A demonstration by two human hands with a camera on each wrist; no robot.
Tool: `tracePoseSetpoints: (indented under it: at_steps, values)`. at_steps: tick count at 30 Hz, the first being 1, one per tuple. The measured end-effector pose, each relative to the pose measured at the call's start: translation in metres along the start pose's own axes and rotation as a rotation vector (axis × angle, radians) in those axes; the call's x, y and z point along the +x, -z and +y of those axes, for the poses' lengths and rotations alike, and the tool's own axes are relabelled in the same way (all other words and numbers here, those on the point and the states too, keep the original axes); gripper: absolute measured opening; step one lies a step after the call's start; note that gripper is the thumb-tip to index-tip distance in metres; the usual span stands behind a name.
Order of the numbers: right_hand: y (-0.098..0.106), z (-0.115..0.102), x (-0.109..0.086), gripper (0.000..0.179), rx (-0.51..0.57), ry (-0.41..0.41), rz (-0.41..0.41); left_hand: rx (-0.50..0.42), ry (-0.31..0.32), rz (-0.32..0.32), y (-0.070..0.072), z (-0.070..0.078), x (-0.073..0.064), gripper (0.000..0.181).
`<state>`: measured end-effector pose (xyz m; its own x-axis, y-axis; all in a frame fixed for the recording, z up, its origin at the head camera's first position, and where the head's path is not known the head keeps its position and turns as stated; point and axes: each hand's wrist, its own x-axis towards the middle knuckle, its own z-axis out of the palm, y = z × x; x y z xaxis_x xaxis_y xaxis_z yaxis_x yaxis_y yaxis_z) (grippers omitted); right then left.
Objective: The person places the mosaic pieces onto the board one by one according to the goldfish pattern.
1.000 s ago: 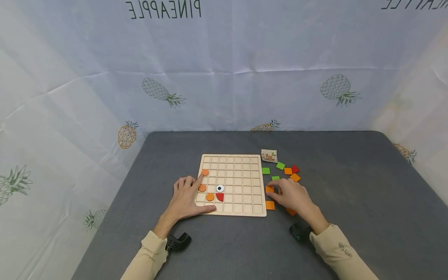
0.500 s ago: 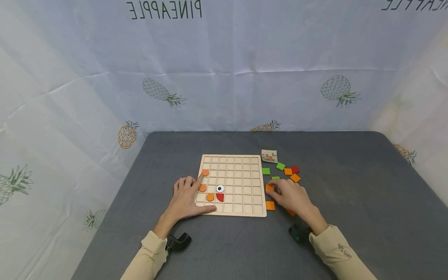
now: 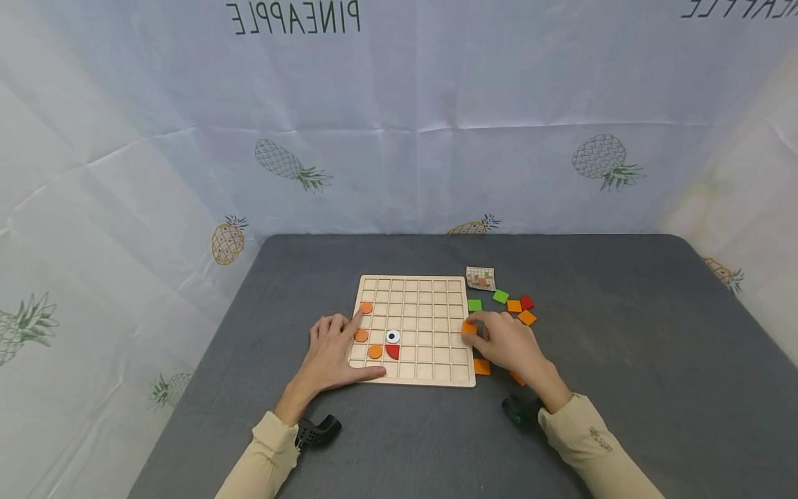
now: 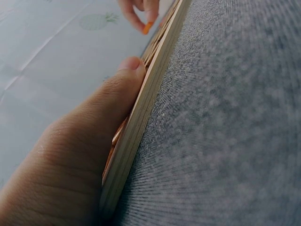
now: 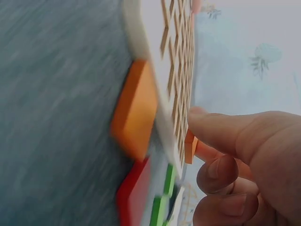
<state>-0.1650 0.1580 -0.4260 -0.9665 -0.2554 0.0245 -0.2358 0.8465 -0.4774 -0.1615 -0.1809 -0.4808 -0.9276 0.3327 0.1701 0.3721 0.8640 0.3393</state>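
Note:
A wooden grid board [image 3: 430, 333] lies on the table. My left hand [image 3: 332, 353] rests over its left side, fingers spread, with the thumb lying along the front edge. My right hand [image 3: 508, 339] pinches an orange square tile [image 3: 469, 328] between thumb and index finger over the board's right edge. In the right wrist view that tile [image 5: 189, 147] shows edge-on beside the board. Orange round pieces [image 3: 375, 351], a white eye piece with a dark centre [image 3: 392, 336] and a red quarter-round piece [image 3: 393, 352] sit in the board's cells at left.
Right of the board lie loose tiles: green ones [image 3: 501, 296], orange ones [image 3: 482, 366] and a red one [image 3: 527, 302]. A small printed grid card [image 3: 481, 278] lies by the board's back right corner. Behind the grey table [image 3: 598, 333] hangs a pineapple-print curtain [image 3: 411, 173].
My right hand has moved left with the orange square tile, from the table beside the board to over its right edge. My left hand has stayed in place.

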Motion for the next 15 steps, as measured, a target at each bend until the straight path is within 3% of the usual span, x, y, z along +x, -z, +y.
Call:
tracePoseSetpoints:
  at_steps: [15]
  values:
    - [-0.014, -0.045, 0.028, 0.031, 0.017, 0.074, -0.028, 0.006, 0.012, -0.002, -0.001, 0.0, 0.0, 0.12]
